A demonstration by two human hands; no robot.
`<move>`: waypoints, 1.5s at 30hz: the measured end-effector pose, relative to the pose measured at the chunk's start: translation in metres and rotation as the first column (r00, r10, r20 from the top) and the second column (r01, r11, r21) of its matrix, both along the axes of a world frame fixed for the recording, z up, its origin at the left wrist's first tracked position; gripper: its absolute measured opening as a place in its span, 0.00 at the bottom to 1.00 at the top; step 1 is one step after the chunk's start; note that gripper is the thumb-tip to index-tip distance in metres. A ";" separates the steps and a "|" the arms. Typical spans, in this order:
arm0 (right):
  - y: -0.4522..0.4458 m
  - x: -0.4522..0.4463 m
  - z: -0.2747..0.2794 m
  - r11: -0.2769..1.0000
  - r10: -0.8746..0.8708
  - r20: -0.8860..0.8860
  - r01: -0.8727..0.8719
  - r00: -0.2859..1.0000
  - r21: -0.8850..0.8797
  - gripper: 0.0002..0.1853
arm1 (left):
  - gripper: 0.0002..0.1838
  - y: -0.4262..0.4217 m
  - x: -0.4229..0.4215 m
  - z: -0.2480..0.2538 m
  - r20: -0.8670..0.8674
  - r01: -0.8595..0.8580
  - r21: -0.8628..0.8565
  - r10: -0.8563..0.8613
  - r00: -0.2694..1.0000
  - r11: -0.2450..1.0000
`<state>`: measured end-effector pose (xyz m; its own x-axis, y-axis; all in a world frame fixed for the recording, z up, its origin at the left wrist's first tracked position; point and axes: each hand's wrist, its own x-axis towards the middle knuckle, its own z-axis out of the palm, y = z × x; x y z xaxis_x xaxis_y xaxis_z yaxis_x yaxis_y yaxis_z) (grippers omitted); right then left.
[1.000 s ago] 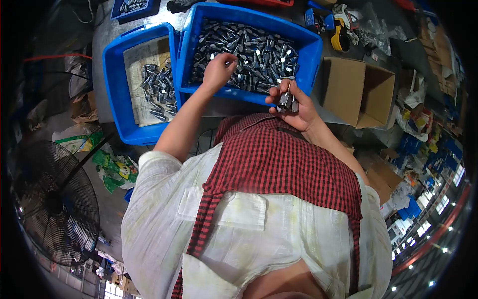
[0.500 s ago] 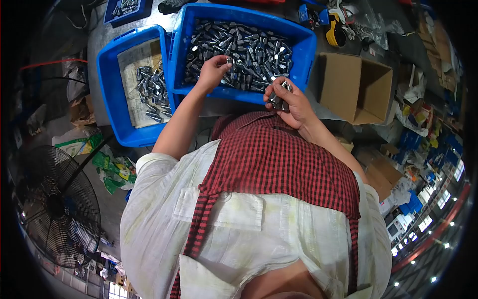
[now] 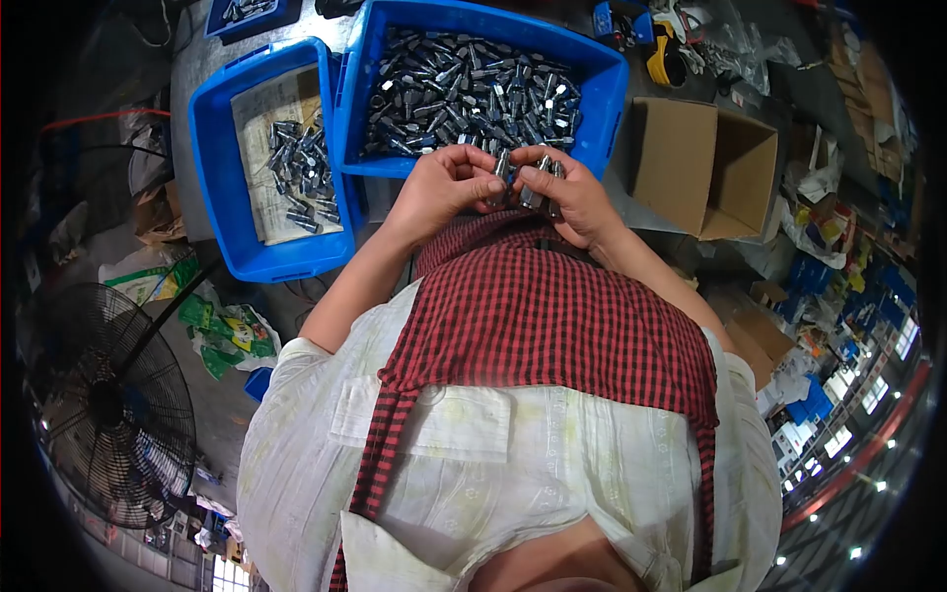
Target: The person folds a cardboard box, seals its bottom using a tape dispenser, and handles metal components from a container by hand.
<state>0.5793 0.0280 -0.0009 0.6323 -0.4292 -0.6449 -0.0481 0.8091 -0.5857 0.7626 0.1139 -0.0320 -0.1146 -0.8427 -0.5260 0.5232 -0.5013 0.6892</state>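
We note the left hand (image 3: 449,187) nearly closed, a metal piece (image 3: 502,166) pinched upright between thumb and fingers; the right hand (image 3: 580,195) is half-curled around a small bunch of metal pieces (image 3: 534,189), thumb across them; both meet just off the large blue bin (image 3: 604,94), at the worktop's (image 3: 306,28) near edge; the smaller blue bin (image 3: 296,262) sits by its near-left corner. We judge that parallel shanks and light thumb pressure suit the bunch; working over the bin's rim would catch slips.
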 end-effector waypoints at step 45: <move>-0.002 0.007 -0.014 1.000 -0.009 -0.013 0.009 1.000 -0.012 0.15 | 0.14 0.011 0.006 0.010 -0.113 0.025 0.087 -0.015 0.994 0.996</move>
